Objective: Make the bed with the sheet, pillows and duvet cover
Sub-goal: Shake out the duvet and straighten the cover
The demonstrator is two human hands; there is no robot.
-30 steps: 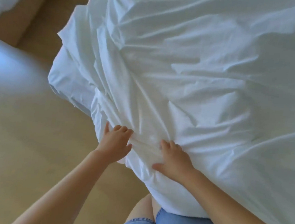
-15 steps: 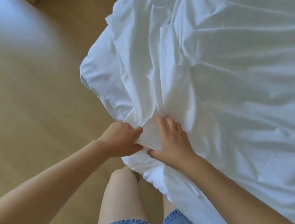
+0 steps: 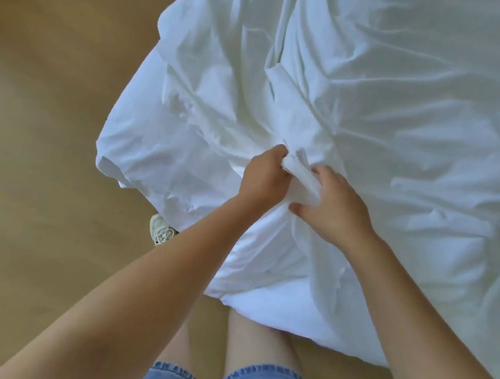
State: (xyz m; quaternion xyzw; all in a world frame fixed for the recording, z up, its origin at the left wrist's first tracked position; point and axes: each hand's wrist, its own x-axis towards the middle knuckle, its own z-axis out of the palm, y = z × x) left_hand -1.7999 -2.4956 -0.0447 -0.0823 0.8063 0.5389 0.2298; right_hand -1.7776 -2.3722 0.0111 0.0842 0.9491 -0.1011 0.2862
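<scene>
Floor (image 3: pixel 45 149): wooden boards are showing all along the left; a pale shoe (image 3: pixel 160 230) is peeking out just beside the hanging cloth.
White bedding (image 3: pixel 368 115): it is spreading, rumpled, from the middle to the right edge, a corner drooping toward the floor at the left. Whether this is the sheet or the duvet cover I cannot tell.
Left hand (image 3: pixel 263 180): it is curling shut around a bunched ridge of the cloth, knuckles up.
Gathered fold (image 3: pixel 302 178): it is standing up between the two hands, running away from the person toward the far side of the bed.
Right hand (image 3: pixel 331 209): its fingers are spreading over the cloth, thumb tucked under the fold, seemingly pinching it from the other side.
Key relation: both hands are touching the same fold, the left slightly farther forward; the bulk of the cloth is lying ahead and to the right.
Likely next: probably tugging the fold apart or toward the person.
</scene>
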